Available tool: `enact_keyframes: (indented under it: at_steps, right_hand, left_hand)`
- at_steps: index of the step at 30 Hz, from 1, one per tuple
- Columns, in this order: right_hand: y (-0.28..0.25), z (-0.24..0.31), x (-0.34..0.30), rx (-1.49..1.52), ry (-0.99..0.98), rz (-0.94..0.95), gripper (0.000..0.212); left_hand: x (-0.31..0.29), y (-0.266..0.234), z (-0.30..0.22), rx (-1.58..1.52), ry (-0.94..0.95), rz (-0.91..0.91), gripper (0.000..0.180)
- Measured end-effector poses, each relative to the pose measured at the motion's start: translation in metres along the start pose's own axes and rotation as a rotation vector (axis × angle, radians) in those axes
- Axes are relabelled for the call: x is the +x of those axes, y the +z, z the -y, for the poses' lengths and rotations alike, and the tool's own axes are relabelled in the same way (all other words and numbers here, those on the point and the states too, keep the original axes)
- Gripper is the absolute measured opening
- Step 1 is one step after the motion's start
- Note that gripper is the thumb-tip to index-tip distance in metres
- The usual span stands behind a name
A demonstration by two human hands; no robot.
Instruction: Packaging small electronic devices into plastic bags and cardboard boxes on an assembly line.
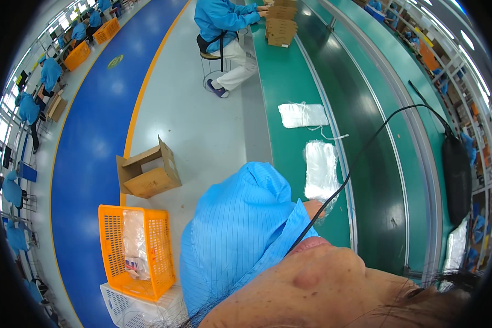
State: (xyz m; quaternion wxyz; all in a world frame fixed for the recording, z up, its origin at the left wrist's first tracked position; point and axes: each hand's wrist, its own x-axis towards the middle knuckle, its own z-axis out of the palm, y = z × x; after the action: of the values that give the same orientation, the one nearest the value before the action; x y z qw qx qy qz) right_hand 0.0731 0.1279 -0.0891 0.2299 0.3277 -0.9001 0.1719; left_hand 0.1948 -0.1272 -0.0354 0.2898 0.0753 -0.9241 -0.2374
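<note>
My blue sleeve (240, 229) is filling the frame's center, with one hand (313, 208) just peeking past it at the clear bag stack (320, 170) on the green table (290, 82); I can't tell its fingers' state or which hand. An orange basket (136, 251) is sitting lower left.

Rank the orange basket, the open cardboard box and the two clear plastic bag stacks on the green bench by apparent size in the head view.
1. orange basket, nearest the camera, so unsure
2. cardboard box
3. nearer bag stack
4. farther bag stack, roughly alike with the nearer one
</note>
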Motion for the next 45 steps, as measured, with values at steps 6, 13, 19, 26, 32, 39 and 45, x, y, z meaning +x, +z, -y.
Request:
enact_keyframes:
  at_steps: [6,13,19,26,32,39,45]
  right_hand:
    - [0.005,-0.002,-0.004,0.026,-0.021,-0.025,0.03]
    - [0.01,-0.006,-0.005,0.045,-0.025,-0.05,0.03]
    - [-0.009,0.007,0.003,0.075,-0.057,-0.057,0.029]
    - [-0.031,0.023,0.007,0.097,-0.065,-0.055,0.029]
    - [-0.034,0.013,0.01,0.043,0.089,-0.025,0.029]
    - [-0.029,0.018,0.034,0.091,0.249,0.051,0.024]
    - [-0.032,0.013,0.024,0.163,0.357,-0.044,0.026]
  left_hand:
    - [0.001,-0.002,0.0,-0.007,0.029,-0.018,0.014]
    - [0.006,-0.011,-0.003,0.026,0.067,-0.009,0.012]
    - [-0.001,0.012,0.01,-0.025,-0.009,0.012,0.013]
    - [-0.003,0.013,0.007,-0.021,-0.011,0.041,0.014]
    - [0.006,0.005,0.0,0.027,0.034,0.081,0.015]
    - [0.016,0.031,0.018,0.003,0.043,-0.036,0.009]
    - [0.015,0.036,0.014,-0.067,0.042,0.072,0.008]
